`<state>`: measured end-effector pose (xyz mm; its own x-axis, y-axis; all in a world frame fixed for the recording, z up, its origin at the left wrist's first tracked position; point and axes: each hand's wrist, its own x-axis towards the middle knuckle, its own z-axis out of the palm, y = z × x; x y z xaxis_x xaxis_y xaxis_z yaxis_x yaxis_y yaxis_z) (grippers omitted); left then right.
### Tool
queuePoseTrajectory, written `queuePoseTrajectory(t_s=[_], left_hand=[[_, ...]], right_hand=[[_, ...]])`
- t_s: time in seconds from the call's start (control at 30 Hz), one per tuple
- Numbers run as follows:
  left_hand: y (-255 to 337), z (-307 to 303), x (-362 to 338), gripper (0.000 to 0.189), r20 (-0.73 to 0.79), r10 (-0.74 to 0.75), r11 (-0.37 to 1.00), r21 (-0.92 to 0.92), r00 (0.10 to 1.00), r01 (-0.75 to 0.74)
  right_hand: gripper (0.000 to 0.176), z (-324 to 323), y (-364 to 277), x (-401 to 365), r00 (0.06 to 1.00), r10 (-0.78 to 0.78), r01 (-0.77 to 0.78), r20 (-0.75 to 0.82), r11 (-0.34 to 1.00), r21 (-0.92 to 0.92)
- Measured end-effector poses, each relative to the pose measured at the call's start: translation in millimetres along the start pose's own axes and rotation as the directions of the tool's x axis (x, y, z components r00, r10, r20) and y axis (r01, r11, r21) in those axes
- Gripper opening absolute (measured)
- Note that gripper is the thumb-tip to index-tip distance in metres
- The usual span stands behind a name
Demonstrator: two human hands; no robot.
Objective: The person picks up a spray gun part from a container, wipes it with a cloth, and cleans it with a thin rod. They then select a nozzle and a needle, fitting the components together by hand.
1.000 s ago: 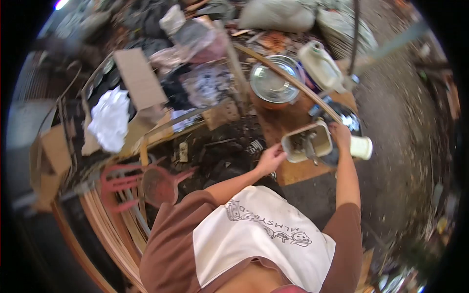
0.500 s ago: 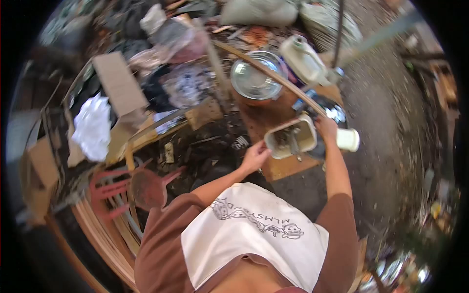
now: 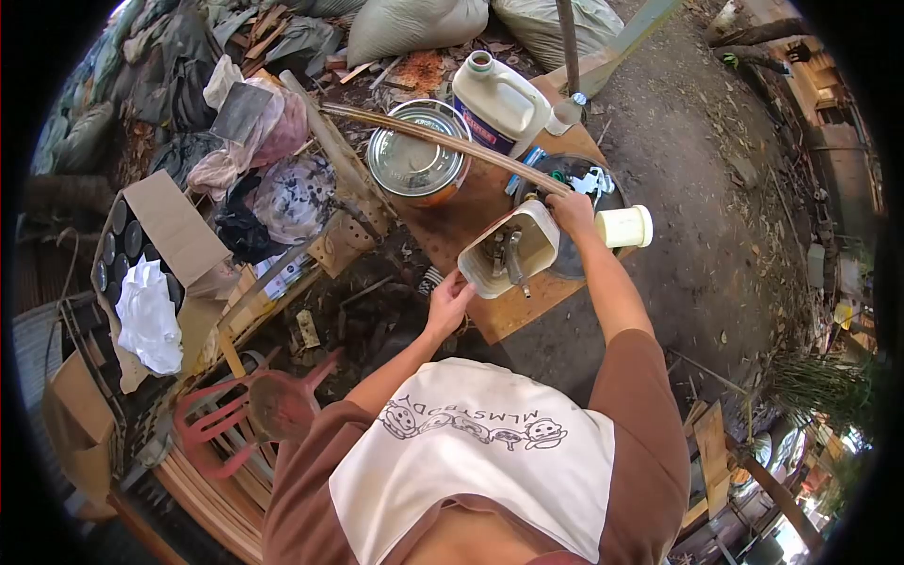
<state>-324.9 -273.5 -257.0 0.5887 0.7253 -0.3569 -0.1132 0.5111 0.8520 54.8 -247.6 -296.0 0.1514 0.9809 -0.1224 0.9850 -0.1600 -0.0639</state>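
Note:
A rectangular off-white plastic container (image 3: 544, 247) with a grimy inside tilts toward me over the board. In it lies a metal tool (image 3: 515, 260) with a tube-like end jutting past the near rim. The fingers of my left hand (image 3: 452, 301) pinch the container's left near corner. My right hand (image 3: 573, 215) is closed at the near end of a long thin wooden strip (image 3: 461, 143), with its fingers right at the container's far corner. The strip crosses over a round metal can (image 3: 417, 168) with a shiny lid. Beyond the container sits a black basin (image 3: 617, 196).
A brown board (image 3: 508, 325) carries the can and a white jug (image 3: 504, 104). A cream cylindrical tub (image 3: 624, 227) stands right of my right hand. To the left are a red plastic chair (image 3: 273, 410), an opened cardboard box (image 3: 177, 226) and a white plastic bag (image 3: 149, 315). Sacks (image 3: 414, 28) lie behind.
My view has turned, so the board, can and container sit further left in it. Both hands keep their places, the left at the container and the right at the strip's end.

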Motion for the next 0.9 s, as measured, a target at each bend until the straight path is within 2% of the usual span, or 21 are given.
queuePoseTrajectory(t_s=[0.07, 0.13, 0.2, 0.3, 0.33, 0.37, 0.4, 0.47, 0.5, 0.53, 0.6, 0.63, 0.67, 0.7, 0.73, 0.8, 0.87, 0.9], left_hand=[[0.0, -1.3, 0.2, 0.049, -0.015, -0.021, 0.997, 0.074, 1.000, 0.022], [-4.1, -1.1, 3.3, 0.049, -0.012, -0.013, 0.998, 0.061, 1.000, 0.014], [-5.5, -1.4, 1.9, 0.049, -0.013, -0.014, 0.999, 0.045, 1.000, 0.014], [12.0, 5.8, -0.6, 0.050, -0.036, -0.012, 0.994, 0.111, 0.999, 0.016], [21.3, 9.4, -1.4, 0.052, -0.051, -0.050, 0.982, 0.180, 0.997, 0.059], [26.7, 10.5, -2.5, 0.053, -0.068, -0.090, 0.963, 0.249, 0.994, 0.104], [20.7, 8.9, -2.1, 0.053, -0.072, -0.103, 0.962, 0.244, 0.992, 0.118], [5.7, 8.0, 4.5, 0.056, -0.073, 0.019, 0.983, 0.184, 0.997, -0.006], [7.8, 10.0, 4.4, 0.059, -0.080, 0.026, 0.984, 0.178, 0.996, -0.011], [9.4, 8.8, 7.0, 0.059, -0.069, 0.025, 0.984, 0.177, 0.997, -0.012], [8.9, 5.7, 7.4, 0.060, -0.068, -0.011, 0.969, 0.244, 0.998, 0.028], [8.9, 4.6, 9.0, 0.060, -0.056, -0.015, 0.970, 0.241, 0.998, 0.028], [8.5, 3.0, 11.3, 0.060, -0.036, -0.037, 0.978, 0.205, 0.999, 0.044], [7.7, 0.8, 12.0, 0.060, -0.016, -0.062, 0.983, 0.171, 0.998, 0.064], [7.3, -1.0, 11.6, 0.060, -0.003, -0.072, 0.982, 0.174, 0.997, 0.071], [8.9, -5.1, 13.7, 0.061, -0.001, -0.130, 0.974, 0.186, 0.991, 0.128], [7.1, -10.4, 21.3, 0.067, 0.059, -0.126, 0.979, 0.169, 0.990, 0.115], [4.6, -14.2, 24.8, 0.068, 0.063, -0.146, 0.970, 0.206, 0.987, 0.130]], right_hand=[[0.015, 5.5, 0.1, -2.0, 1.000, -0.025, 0.025, 0.011, 0.999, -0.031], [0.008, 0.1, -1.5, -4.0, 0.989, -0.119, 0.112, -0.092, 0.991, -0.080], [0.009, -9.3, 1.1, -6.4, 0.984, -0.141, 0.133, -0.111, 0.988, -0.080], [0.012, -35.1, 2.7, -14.2, 0.970, -0.182, 0.170, -0.163, 0.982, -0.085], [0.012, -45.4, 1.6, -17.1, 0.960, -0.198, 0.183, -0.197, 0.979, -0.092], [0.010, -57.1, 1.8, -24.8, 0.980, -0.151, 0.138, -0.130, 0.986, -0.098], [0.009, -68.6, 2.1, -32.6, 0.984, -0.110, 0.103, -0.141, 0.993, -0.053], [0.010, -92.7, 10.3, -52.7, 0.998, 0.053, -0.055, -0.024, 0.994, -0.090], [0.009, -106.7, 14.1, -69.0, 0.990, 0.141, -0.142, -0.023, 0.986, -0.088], [0.009, -124.6, 12.9, -86.6, 0.973, 0.229, -0.230, -0.028, 0.969, -0.088], [0.016, -182.6, -16.3, -121.9, 0.876, 0.479, -0.479, -0.059, 0.878, 0.005], [0.016, -209.0, -30.3, -139.3, 0.870, 0.489, -0.490, -0.061, 0.872, -0.002], [0.020, -233.1, -44.4, -155.5, 0.838, 0.541, -0.510, -0.066, 0.821, 0.257], [0.023, -251.1, -59.5, -168.4, 0.804, 0.592, -0.491, -0.055, 0.713, 0.500], [0.023, -265.0, -77.8, -177.4, 0.795, 0.605, -0.504, -0.051, 0.706, 0.498], [0.025, -280.6, -122.8, -184.6, 0.901, 0.433, -0.346, 0.009, 0.707, 0.618], [0.015, -273.8, -173.6, -175.3, 0.938, 0.341, -0.268, -0.063, 0.829, 0.491], [0.012, -261.9, -191.8, -166.1, 0.953, 0.300, -0.264, -0.050, 0.896, 0.357]])
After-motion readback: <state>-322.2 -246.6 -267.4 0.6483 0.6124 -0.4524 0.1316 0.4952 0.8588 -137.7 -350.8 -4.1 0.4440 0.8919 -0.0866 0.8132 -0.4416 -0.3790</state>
